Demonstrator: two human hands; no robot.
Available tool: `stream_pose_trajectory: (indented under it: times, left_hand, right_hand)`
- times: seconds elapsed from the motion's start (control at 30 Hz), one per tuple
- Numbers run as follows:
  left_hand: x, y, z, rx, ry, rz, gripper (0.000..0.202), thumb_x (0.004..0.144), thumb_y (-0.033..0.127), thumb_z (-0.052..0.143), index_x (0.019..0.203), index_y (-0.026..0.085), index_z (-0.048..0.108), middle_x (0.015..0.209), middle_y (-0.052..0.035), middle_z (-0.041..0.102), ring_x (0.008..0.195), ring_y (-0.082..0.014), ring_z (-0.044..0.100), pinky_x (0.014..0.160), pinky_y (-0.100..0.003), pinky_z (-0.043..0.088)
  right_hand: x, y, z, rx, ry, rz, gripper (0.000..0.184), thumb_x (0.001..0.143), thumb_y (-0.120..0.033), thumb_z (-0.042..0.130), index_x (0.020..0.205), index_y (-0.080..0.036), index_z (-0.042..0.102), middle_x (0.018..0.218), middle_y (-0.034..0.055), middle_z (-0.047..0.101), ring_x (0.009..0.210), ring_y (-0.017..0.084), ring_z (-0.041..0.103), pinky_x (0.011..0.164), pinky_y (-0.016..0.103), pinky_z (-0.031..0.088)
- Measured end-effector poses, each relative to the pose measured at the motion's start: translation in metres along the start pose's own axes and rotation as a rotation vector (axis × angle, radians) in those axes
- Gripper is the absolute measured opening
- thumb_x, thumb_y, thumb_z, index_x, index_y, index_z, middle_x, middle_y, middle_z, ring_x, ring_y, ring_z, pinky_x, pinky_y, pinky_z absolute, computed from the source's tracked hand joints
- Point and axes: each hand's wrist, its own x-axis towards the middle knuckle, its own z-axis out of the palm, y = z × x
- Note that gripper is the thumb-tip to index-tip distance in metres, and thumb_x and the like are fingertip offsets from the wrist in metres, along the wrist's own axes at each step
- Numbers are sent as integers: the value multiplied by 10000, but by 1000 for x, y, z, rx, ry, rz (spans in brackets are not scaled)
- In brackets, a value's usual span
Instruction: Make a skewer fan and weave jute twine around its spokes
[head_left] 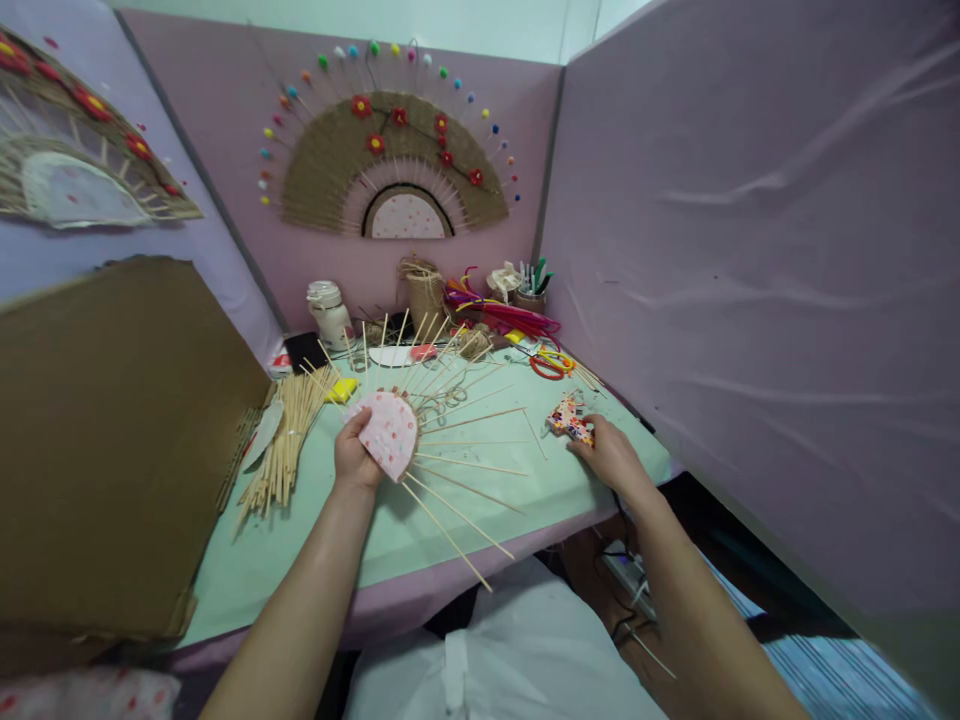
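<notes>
Two hands of mine are out over the pale green table top (390,550), and beyond my left hand (356,455), on the wall (210,110), hangs a big brown fan (405,140) rimmed with coloured balls (375,48). That left hand is clamped on a dotted half-round piece (391,430), thumb on top, fingers beneath hidden. Thin sticks (471,464) already stand out round its curved edge, so I judge that ring near complete; they are bare, without a brown band or balls like the fan's, and that part looks undone. The curve points away from my left palm, ahead and to the right; the long axis, its straight edge, slants from far left to near right by my thumb, the nearest sticks reaching back toward me. Left of that hand lies a loose bundle (281,455) of sticks. My right hand (611,455), well apart, is wrapped round the near end of a flower-patterned tool (568,418); whether it is lifted I cannot tell. Scissors (551,376) lie ahead of it.
</notes>
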Motion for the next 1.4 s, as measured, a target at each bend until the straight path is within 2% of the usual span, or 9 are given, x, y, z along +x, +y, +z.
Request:
stream_pose_trajectory:
  times: [0.13,0.23,0.37,0.53,0.77,0.97,1.1,1.2,1.4]
  left_hand:
    - [0,0,0,2,-37,8,434,806,144,453,1219,76,568,879,-119,733,915,-255,686,907,-440,500]
    - [0,0,-1,2,-62,16,434,800,140,456,1214,78,573,896,-120,731,943,-258,678,919,-444,493]
    - [2,0,-2,12,-34,26,409,790,144,476,1177,88,594,861,-106,732,948,-259,676,936,-440,485]
    - [3,0,-1,12,-38,32,382,778,138,479,1131,80,614,874,-115,732,958,-259,672,933,-439,488]
    - [2,0,-1,14,-12,26,400,763,133,492,1143,107,615,889,-108,732,968,-259,668,932,-436,489]
    - [4,-1,-3,17,-60,29,400,759,130,491,1137,98,618,903,-117,730,980,-268,664,934,-448,485]
    - [5,-2,-5,3,-74,38,410,757,117,493,1149,111,613,918,-108,730,967,-261,670,929,-447,490]
    - [6,-2,-6,-7,-102,32,410,756,115,493,1149,105,611,935,-119,728,973,-265,668,924,-450,493]
    - [4,-1,-5,-7,-112,10,426,758,111,479,1166,84,600,975,-146,718,1005,-285,655,915,-465,497]
  right_hand:
    - [5,0,-5,179,53,81,328,839,-321,509,1114,-145,544,927,131,643,869,252,600,723,328,430]
    - [7,-1,-13,662,37,221,270,842,-407,458,973,-191,552,817,63,633,666,177,586,567,271,441]
    - [8,-5,-22,1203,-18,358,203,754,-402,527,785,-202,514,684,2,588,493,98,491,393,191,343]
    - [7,-9,-29,1352,-94,345,163,651,-314,568,725,-196,484,658,-4,568,492,84,465,384,177,330]
    - [-2,-4,-29,1172,-97,140,235,692,-362,585,840,-205,494,803,13,570,614,112,509,501,211,409]
    - [20,26,-24,754,-10,31,241,797,-402,484,928,-203,520,656,-10,530,587,150,490,562,268,422]
    - [41,46,-19,402,65,-56,446,821,-333,404,1208,-120,464,911,104,630,838,237,588,781,379,468]
    - [48,59,-11,230,68,-152,519,807,-250,376,1285,-49,405,1145,202,570,1062,282,542,931,431,413]
    - [48,78,0,98,89,-215,541,788,-171,373,1313,-39,379,1176,226,537,1104,290,518,946,444,408]
